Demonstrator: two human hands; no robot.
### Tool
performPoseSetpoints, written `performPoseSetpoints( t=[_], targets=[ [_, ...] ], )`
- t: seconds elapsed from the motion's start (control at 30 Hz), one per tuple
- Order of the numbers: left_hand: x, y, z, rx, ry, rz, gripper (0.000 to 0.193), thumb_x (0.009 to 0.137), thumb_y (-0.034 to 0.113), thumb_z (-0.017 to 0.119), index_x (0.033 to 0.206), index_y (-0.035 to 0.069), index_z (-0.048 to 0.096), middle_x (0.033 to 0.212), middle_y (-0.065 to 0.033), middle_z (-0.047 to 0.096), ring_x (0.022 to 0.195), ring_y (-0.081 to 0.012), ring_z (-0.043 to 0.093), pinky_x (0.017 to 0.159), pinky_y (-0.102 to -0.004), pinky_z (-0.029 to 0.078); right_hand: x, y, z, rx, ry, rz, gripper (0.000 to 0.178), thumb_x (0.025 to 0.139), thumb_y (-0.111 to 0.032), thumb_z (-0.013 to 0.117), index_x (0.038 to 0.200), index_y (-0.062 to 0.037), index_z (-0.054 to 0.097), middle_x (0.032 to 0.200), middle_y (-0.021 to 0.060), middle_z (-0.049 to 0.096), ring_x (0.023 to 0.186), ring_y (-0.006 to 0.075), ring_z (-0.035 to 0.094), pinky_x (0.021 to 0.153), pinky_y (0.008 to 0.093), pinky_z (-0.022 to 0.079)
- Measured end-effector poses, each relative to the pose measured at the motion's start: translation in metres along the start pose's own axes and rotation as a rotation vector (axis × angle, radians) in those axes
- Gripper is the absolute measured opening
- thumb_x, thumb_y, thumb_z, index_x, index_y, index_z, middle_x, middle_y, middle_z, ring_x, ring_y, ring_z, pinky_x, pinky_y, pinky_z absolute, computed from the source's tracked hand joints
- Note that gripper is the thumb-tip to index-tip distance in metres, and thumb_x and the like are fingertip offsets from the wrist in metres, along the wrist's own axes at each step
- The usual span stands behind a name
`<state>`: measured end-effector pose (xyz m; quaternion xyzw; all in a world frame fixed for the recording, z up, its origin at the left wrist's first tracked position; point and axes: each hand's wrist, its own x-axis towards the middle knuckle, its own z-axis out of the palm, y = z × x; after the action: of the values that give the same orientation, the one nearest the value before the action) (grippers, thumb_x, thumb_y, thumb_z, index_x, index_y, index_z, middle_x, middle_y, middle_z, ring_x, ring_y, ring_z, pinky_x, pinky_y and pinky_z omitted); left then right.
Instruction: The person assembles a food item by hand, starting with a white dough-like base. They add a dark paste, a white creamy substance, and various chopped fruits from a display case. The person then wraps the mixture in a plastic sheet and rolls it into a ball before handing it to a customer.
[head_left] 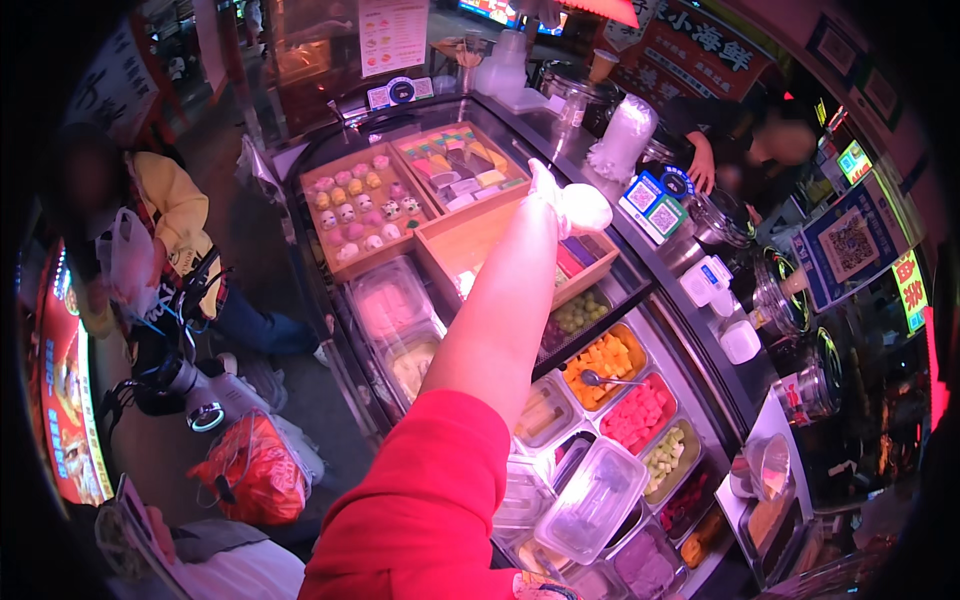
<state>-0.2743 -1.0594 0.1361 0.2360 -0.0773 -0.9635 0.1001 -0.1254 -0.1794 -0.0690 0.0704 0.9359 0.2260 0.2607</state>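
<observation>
My left arm, in a red short sleeve, reaches far across a glass-topped food counter. My left hand point(551, 200), in what looks like a thin clear glove, is closed at the counter's far edge. It holds a round pale ball like a mochi point(586, 208). Below it is a wooden tray point(470, 243) with coloured bars along its right side. To the left, another wooden tray point(340, 250) carries rows of small animal-faced and coloured balls. A tray of wrapped, colourful pieces point(455, 165) sits behind. My right hand is out of view.
Metal pans hold orange cubes point(605, 365) with a spoon, pink cubes point(638, 410) and green cubes point(665, 460). A clear lidded box point(592, 500) lies over other pans. Stacked cups point(625, 130) and a code stand point(655, 205) line the right ledge. One person stands left, another right.
</observation>
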Motion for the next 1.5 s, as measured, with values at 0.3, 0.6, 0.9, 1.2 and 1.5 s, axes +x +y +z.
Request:
performPoseSetpoints(
  t=[0.3,0.6,0.9,1.2,1.5],
  targets=[
    [-0.001,0.028,-0.122,-0.209,0.13,0.267,0.11,0.088,0.094,0.017,0.159,0.011,0.036,0.15,-0.0053,0.058,0.141,-0.0325,0.052,0.114,-0.0601,0.042,0.008,-0.001,0.003,-0.015,0.01,-0.035,0.028,0.093,-0.018,0.061,0.105,0.0011,0.078,0.113,0.0243,0.074,0.109,0.0408,0.071,0.096,0.0463,0.056],
    [-0.055,-0.008,-0.145,-0.002,-0.221,0.305,0.124,0.085,0.095,0.014,0.156,-0.005,0.029,0.147,-0.0196,0.056,0.134,-0.0363,0.058,0.111,-0.0626,0.044,0.008,0.041,0.026,-0.034,0.081,-0.08,0.029,0.095,-0.019,0.06,0.106,0.001,0.078,0.114,0.0244,0.074,0.109,0.0411,0.071,0.097,0.0465,0.056],
    [-0.246,-0.31,-0.081,0.295,-0.232,-0.122,0.097,0.096,0.074,0.051,0.141,-0.012,0.044,0.14,-0.0277,0.058,0.128,-0.0413,0.061,0.114,-0.0547,0.047,0.029,0.056,0.03,0.015,0.078,-0.269,0.032,0.1,-0.017,0.044,0.107,0.0004,0.07,0.107,0.0282,0.072,0.102,0.0461,0.071,0.088,0.0555,0.057],
    [-0.368,-0.594,-0.172,0.257,-0.129,-0.467,0.042,0.094,0.0,0.07,0.134,-0.004,0.055,0.13,-0.0165,0.063,0.123,-0.0299,0.064,0.11,-0.0433,0.053,0.036,0.085,0.062,0.688,-0.07,-0.099,0.018,0.091,-0.009,0.054,0.095,0.0023,0.069,0.099,0.0241,0.062,0.092,0.0383,0.06,0.08,0.0461,0.047],
    [-0.379,-0.671,-0.195,0.426,-0.034,-0.538,0.061,0.079,-0.018,0.06,0.138,-0.005,0.051,0.134,-0.0162,0.059,0.127,-0.0287,0.061,0.112,-0.0375,0.049,-0.018,0.049,0.125,2.447,-0.759,0.275,0.035,0.089,0.001,0.057,0.064,-0.0153,0.04,0.055,-0.0006,0.032,0.042,0.0147,0.03,0.04,0.0325,0.021]
  ],
)
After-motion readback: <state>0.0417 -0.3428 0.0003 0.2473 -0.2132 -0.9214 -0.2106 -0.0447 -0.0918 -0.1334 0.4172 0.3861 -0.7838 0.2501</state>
